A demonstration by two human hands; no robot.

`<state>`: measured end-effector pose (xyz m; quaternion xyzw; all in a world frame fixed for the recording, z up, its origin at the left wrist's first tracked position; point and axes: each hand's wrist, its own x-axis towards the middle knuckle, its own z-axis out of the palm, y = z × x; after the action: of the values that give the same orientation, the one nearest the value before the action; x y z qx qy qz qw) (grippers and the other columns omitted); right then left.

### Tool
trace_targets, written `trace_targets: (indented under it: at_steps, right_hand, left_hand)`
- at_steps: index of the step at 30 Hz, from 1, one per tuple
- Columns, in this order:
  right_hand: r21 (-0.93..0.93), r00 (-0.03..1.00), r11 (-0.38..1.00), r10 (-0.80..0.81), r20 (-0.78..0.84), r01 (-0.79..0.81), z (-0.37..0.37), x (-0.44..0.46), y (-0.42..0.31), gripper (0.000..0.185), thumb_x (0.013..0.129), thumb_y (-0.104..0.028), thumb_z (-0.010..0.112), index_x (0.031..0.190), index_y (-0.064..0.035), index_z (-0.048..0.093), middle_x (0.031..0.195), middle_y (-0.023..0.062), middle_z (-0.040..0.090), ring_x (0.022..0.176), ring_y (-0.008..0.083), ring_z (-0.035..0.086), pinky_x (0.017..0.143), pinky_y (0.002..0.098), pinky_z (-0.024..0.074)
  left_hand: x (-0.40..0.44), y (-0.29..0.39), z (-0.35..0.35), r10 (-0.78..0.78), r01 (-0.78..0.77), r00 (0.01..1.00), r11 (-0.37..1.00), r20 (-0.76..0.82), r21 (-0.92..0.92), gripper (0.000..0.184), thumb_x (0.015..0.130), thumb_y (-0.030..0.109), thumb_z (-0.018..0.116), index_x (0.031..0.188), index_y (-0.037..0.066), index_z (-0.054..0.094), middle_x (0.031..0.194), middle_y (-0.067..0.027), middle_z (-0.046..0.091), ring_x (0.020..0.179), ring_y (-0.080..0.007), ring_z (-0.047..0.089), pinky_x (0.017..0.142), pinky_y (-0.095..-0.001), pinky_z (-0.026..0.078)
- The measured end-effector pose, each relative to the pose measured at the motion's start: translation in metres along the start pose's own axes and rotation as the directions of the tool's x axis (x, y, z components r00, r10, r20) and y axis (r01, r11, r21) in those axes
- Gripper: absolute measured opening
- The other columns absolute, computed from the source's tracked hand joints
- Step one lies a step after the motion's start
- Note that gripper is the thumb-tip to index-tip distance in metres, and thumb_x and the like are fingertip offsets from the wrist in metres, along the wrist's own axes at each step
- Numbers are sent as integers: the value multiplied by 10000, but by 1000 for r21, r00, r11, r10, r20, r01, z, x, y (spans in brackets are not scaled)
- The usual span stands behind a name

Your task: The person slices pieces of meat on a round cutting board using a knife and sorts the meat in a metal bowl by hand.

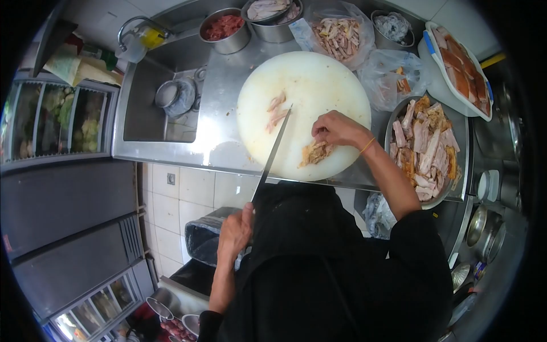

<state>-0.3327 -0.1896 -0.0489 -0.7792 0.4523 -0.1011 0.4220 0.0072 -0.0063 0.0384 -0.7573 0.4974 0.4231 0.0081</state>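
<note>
My left hand [235, 232] is closed around the handle of a long knife [273, 149]. The blade points away from me, its tip over the round white cutting board [310, 71]. Over the right half of the board, my right hand [337, 129] has its fingers bent down onto a browned piece of cooked meat [317, 154]. Left of the blade tip lie a few pale meat strips [277, 112]. To the right of the board a large metal bowl [393, 122] holds many long pieces of cooked meat [426, 145].
Behind the board stand a pot of red meat [223, 27], a pot of pale meat [268, 10] and a plastic bag of cut strips [339, 37]. A white tub [427, 62] holds browned slabs. The sink [134, 108] is at left; a lined bin [200, 242] stands below.
</note>
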Motion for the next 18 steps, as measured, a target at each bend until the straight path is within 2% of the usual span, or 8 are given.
trace_targets:
  at_steps: [7,10,14,17,18]
  right_hand:
    - [-109,998,992,-54,40,58,0,2,0,178,807,-80,749,961,8,732,863,154,698,841,297,687,773,380,531]
    - [-10,982,983,-181,-59,181,-2,22,-3,177,794,-93,688,928,4,751,866,168,737,837,312,717,774,391,550]
    - [-32,995,995,-96,39,97,-5,60,-11,220,771,-88,704,972,-15,753,908,137,747,861,307,714,793,385,548]
    - [2,989,993,-115,-94,115,4,70,-3,185,796,-37,746,977,-2,732,869,133,706,832,269,677,791,372,534]
    - [31,970,990,-126,-209,136,5,69,-4,165,796,-45,739,956,-7,738,884,137,709,862,285,680,809,379,534]
  left_hand:
    - [-1,-5,3,11,-11,1000,1000,-10,-28,744,1074,572,365,878,-81,664,833,-356,637,905,-566,613,814,-558,470]
    - [-1,-2,1,12,-13,1000,1000,-9,-25,741,1074,572,364,882,-79,661,834,-356,634,901,-566,611,809,-558,469]
    - [-2,-1,0,-10,10,1000,1000,3,-22,719,1076,561,365,905,-72,660,860,-363,631,928,-570,608,818,-563,462]
    - [-3,-7,4,54,-52,995,998,-79,30,775,1067,614,375,869,-79,658,703,-243,614,723,-410,613,764,-485,485]
    - [-4,-6,4,62,-57,994,997,-94,47,771,1068,609,373,875,-78,663,715,-255,620,750,-433,625,774,-494,487]
